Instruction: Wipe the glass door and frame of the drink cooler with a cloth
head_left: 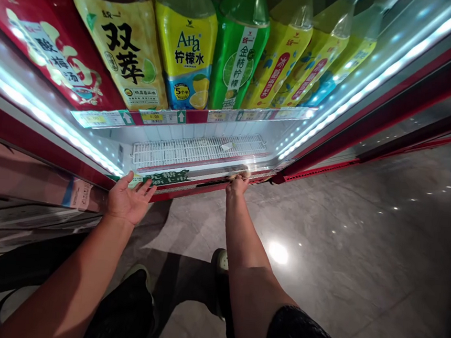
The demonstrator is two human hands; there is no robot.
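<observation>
I look down into an open drinks cooler (pixel 330 146) with a red frame. My left hand (pixel 130 200) is open, palm up, fingers spread, resting against the cooler's lower front edge (pixel 177 178) at the left. My right hand (pixel 236 184) reaches down to the same bottom ledge further right; its fingers curl on the rim, and a small pale thing shows at the fingertips, too blurred to name. Behind the ledge lies a bare white wire rack (pixel 195 149). Above it stands a row of large bottles (pixel 184 55) with yellow and green labels.
Price tags run along the shelf strip (pixel 167 117) under the bottles. LED strips light both side walls. The open cooler door (pixel 411 117) stretches away at the right. Grey glossy floor tiles (pixel 360 254) lie below. My shoes (pixel 221 263) show between my arms.
</observation>
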